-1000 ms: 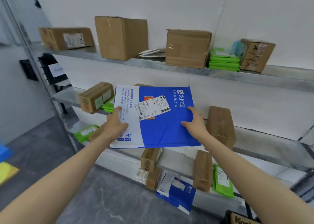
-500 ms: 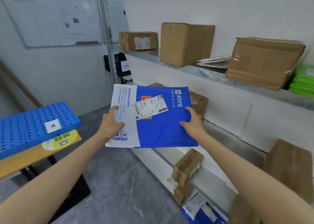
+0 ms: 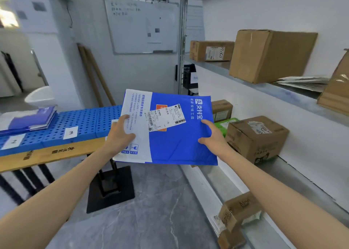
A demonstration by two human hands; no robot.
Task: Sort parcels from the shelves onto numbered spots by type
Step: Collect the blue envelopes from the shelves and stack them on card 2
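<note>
7 cardboard boxes (image 3: 272, 56) (on the shelves), 1 held blue mailer (image 3: 179, 145), 1 green parcel (image 3: 225, 123), 2 number tags (image 3: 70, 132).

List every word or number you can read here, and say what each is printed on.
"支付宝": mailer.
"2": left tag on the board.
"3": right tag, same board.
Too small or blurred to read: shipping label, whiteboard writing, box labels.
</note>
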